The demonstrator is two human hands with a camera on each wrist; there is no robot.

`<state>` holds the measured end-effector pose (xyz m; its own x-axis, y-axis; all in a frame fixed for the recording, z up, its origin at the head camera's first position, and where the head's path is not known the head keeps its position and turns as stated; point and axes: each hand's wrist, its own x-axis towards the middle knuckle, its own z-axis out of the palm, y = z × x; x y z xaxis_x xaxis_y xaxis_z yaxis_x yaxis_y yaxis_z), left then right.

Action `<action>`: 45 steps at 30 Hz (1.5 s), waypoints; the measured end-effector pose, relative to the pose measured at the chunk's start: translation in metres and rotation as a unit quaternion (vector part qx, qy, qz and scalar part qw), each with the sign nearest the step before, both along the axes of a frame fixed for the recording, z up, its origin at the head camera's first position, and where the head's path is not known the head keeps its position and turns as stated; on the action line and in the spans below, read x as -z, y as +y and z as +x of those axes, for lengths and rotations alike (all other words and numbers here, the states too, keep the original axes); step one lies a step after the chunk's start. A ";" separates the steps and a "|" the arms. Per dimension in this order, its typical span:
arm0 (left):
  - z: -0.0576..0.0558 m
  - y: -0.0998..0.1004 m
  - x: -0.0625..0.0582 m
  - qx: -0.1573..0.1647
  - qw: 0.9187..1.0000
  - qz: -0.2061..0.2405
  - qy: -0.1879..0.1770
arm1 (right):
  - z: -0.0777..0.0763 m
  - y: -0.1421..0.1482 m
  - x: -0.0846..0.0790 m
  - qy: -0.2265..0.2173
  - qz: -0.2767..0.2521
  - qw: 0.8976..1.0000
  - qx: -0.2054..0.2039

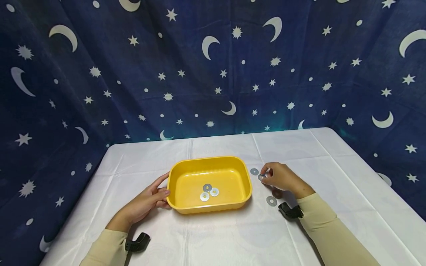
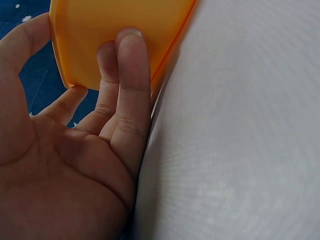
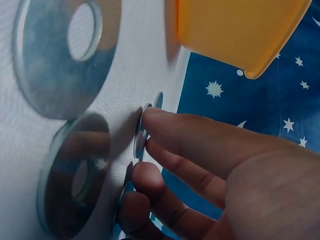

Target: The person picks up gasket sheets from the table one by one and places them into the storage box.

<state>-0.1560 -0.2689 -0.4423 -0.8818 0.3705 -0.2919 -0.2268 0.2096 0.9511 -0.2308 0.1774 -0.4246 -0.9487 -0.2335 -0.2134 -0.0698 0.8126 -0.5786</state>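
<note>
My left hand (image 1: 146, 201) grips the left end of a yellow plastic tray (image 1: 209, 210), thumb at the rim and other fingers against the outer wall (image 2: 85, 45). Three flat metal washers, one darker washer (image 1: 207, 187) and two shinier ones, lie together on the tray's floor. To the right of the tray, my right hand (image 1: 283, 177) pinches a washer (image 3: 142, 135) between thumb and forefinger, low over the cloth. Just beyond it lies another washer (image 1: 254, 171). Nearer my wrist are a shaded washer (image 1: 277, 193) and a grey washer (image 1: 271, 201).
A white cloth (image 1: 216, 240) with fold creases covers the table. Behind and at both sides hangs a dark blue curtain (image 1: 186, 103) with moons and stars. Black bands with camera mounts sit at both wrists.
</note>
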 end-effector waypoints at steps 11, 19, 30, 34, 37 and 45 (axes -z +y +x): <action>0.000 0.001 0.000 0.000 1.000 -0.002 -0.001 | 0.002 0.001 0.002 -0.001 0.004 1.000 0.002; 0.001 0.001 0.000 -0.001 1.000 0.000 -0.003 | 0.002 0.000 0.003 -0.031 -0.005 1.000 0.001; 0.002 0.002 -0.001 -0.004 1.000 -0.001 -0.004 | 0.002 0.001 0.002 -0.005 0.000 1.000 -0.019; 0.001 0.002 -0.001 -0.002 1.000 -0.001 -0.002 | 0.002 0.001 0.002 0.005 -0.004 1.000 -0.022; 0.001 0.002 0.000 -0.001 1.000 0.001 0.000 | 0.002 0.000 0.002 -0.002 -0.016 1.000 -0.016; 0.002 0.001 0.001 0.002 1.000 0.003 0.003 | 0.003 0.002 0.001 -0.004 -0.035 0.999 -0.014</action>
<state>-0.1544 -0.2681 -0.4428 -0.8817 0.3760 -0.2851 -0.2211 0.2044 0.9536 -0.2281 0.1789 -0.4251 -0.9396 -0.2751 -0.2037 -0.0870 0.7675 -0.6351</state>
